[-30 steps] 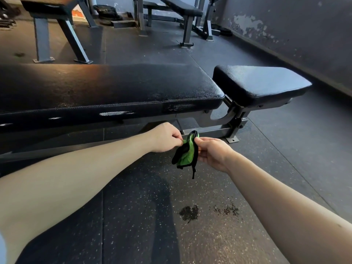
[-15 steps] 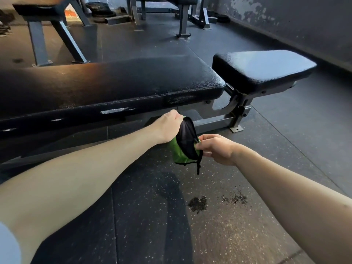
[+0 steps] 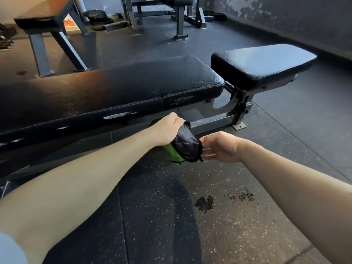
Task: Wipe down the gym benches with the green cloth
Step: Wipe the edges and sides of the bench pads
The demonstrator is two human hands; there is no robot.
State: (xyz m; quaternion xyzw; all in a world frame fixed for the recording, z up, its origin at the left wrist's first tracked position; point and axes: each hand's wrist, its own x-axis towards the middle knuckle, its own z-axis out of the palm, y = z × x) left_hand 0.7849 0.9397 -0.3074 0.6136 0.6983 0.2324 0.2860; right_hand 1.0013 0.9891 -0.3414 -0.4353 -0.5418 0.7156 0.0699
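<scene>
Just below the near edge of the long bench pad [image 3: 118, 88], the left hand [image 3: 167, 130] gripped the green cloth [image 3: 187, 143], black side outward, while the right hand [image 3: 221, 147] reached its right edge with blurred fingers [image 3: 208, 149], so I cannot tell whether they pinched it.

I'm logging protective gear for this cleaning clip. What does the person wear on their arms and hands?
No gloves or watch show on the left hand or right hand; both forearms are uncovered. The only clothing visible is the edge of a pale grey-blue sleeve on the left upper arm.
</scene>
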